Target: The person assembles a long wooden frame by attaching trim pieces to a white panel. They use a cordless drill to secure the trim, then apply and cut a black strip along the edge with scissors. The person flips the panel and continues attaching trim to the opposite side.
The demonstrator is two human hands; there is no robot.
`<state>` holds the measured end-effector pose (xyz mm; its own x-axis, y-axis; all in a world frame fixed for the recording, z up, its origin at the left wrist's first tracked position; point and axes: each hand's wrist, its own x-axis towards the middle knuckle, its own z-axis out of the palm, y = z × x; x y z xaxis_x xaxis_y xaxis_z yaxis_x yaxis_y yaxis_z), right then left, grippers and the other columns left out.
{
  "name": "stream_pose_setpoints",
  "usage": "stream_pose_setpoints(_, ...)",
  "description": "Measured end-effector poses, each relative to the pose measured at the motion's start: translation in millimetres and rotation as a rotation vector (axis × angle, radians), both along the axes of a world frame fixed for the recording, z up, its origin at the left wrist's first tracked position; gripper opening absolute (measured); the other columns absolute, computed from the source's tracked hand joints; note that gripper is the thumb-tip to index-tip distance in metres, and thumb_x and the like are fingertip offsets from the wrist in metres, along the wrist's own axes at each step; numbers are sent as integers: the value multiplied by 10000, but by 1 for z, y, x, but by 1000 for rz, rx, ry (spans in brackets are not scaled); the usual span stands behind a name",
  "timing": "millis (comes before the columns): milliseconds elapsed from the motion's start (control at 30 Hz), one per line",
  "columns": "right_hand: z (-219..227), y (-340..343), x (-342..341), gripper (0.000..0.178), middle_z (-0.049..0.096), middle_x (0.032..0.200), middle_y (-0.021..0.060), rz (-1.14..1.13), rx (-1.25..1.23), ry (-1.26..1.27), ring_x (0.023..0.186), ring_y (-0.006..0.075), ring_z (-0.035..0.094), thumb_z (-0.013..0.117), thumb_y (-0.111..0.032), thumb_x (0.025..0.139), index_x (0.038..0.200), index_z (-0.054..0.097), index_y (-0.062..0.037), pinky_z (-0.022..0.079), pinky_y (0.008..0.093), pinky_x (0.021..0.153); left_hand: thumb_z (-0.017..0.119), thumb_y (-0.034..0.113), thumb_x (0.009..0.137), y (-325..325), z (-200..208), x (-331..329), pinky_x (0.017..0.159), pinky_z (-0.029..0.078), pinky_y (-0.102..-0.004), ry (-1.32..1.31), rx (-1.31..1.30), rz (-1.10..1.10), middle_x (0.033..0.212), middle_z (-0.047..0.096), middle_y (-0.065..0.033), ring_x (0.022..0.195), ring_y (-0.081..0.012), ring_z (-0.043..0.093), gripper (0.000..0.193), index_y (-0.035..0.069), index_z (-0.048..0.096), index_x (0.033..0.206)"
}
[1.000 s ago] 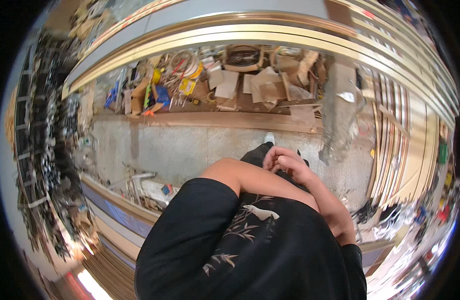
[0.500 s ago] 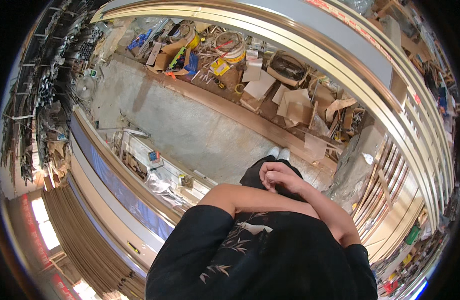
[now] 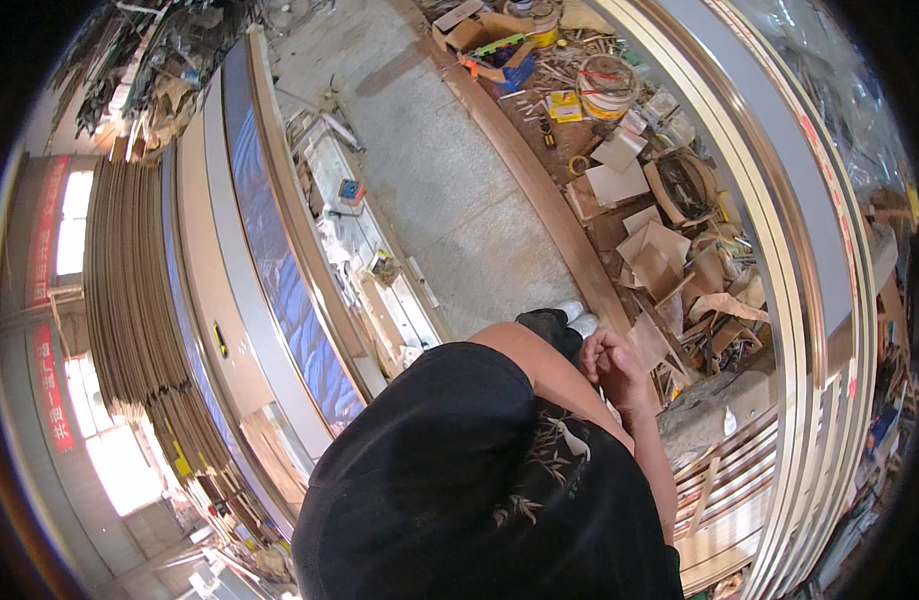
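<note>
My right hand (image 3: 614,362) is raised in front of my body at the right of centre. Its fingers are loosely curled in, and no object shows in them. My left forearm (image 3: 568,385) crosses my front and passes behind the right forearm, so the left hand is hidden. The shoes on my feet (image 3: 578,318) show just beyond the right hand. Nearest past it lie cardboard scraps (image 3: 648,342) on the floor, which neither arm touches.
Long pale panels and profiles (image 3: 795,300) curve along the right. On the left stand blue-filmed panels (image 3: 280,260) and a stack of brown sheets (image 3: 130,290). A wooden beam (image 3: 540,190) borders the concrete floor (image 3: 460,210). Beyond are buckets (image 3: 608,88) and an open carton (image 3: 490,40).
My view has turned to the left, so the surroundings swing round and the left-hand panels fill more of it. The arms stay folded across my front, with the right hand still curled.
</note>
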<state>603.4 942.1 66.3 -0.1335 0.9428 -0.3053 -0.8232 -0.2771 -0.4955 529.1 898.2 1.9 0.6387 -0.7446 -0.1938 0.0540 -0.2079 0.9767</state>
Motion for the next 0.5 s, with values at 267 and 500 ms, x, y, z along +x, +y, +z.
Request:
stream_pose_setpoints(267, 21, 10, -13, 587, 558, 899, 45, 2, -35, -77, 807, 147, 547, 662, -595, 831, 991, 545, -43, 421, 281, 753, 625, 311, 924, -4, 11, 2, 873, 502, -399, -42, -36, 98, 1023, 696, -140, 953, -239, 642, 301, 38, 707, 1020)
stream_pose_setpoints(500, -8, 2, -8, 563, 531, 818, 73, 25, -47, -61, 683, 154, 503, 631, -562, 876, 957, 521, -16, 428, 291, 666, 625, 315, 922, 2, 13, -3, 873, 505, -406, -62, -58, 184, 1026, 696, -145, 951, -252, 645, 305, 38, 704, 1021)
